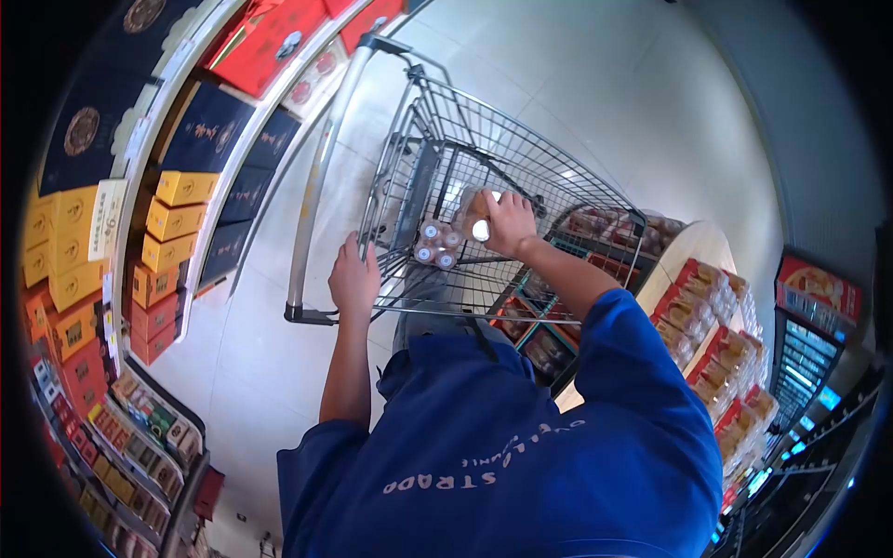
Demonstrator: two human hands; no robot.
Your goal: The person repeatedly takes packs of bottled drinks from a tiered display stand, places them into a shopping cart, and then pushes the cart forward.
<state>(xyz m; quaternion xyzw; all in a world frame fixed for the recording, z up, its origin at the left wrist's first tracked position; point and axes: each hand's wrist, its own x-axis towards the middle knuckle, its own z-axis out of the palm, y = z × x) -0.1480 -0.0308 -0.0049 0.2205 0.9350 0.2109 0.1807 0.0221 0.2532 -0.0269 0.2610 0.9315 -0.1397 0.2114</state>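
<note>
Inside the wire shopping cart [521, 139], my right hand [510, 221] is closed on a clear pack of bottles [473, 206] with white caps, tilted over the basket. Just left of it and lower, a second pack [437, 244] with several pale caps sits in the cart, caps facing up. My left hand [354, 272] is beside the cart's near side, between the basket wires and the handle bar [314, 186]. Its fingers are slightly apart and it holds nothing.
Shelves at the left carry yellow boxes [184, 189], dark blue boxes and red boxes. A display with wrapped packages [693, 302] stands at the right, close to the cart's end. Farther right is a lit screen-like panel [807, 358].
</note>
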